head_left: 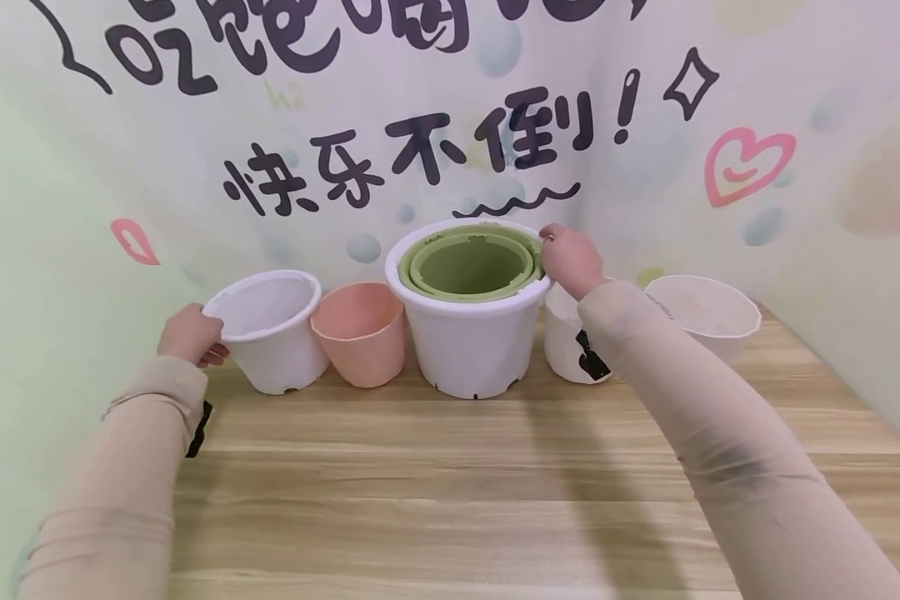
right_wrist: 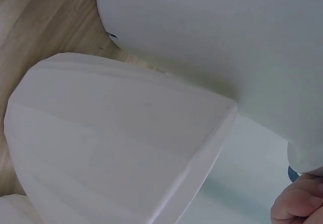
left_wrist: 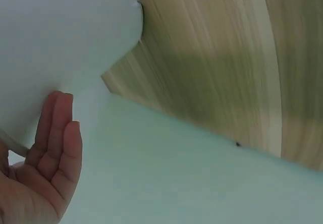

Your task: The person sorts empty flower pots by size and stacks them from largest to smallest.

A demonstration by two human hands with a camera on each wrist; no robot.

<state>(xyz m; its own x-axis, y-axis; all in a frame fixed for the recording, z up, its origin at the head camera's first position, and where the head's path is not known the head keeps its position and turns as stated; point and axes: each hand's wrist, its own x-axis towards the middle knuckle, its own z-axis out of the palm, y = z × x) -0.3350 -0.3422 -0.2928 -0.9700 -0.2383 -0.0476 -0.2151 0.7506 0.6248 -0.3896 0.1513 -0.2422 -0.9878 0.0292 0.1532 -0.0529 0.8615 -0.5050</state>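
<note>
While the left hand [head_left: 191, 333] pinches the rim of the smaller white pot [head_left: 287, 362] at the row's left end, three fingers [left_wrist: 70, 156] nearly straight outside it, the right hand [head_left: 572, 260], fingers curled, grips the right rim of the large white pot [head_left: 472, 346], which stands on the wooden table [head_left: 420, 483] with green pots [head_left: 476, 267] nested inside.

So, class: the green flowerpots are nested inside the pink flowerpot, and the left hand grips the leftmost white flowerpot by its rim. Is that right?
Not quite: the head view shows the green flowerpots nested inside the large white flowerpot, not the pink flowerpot beside it. The left hand does grip the leftmost white flowerpot by its rim.
</note>
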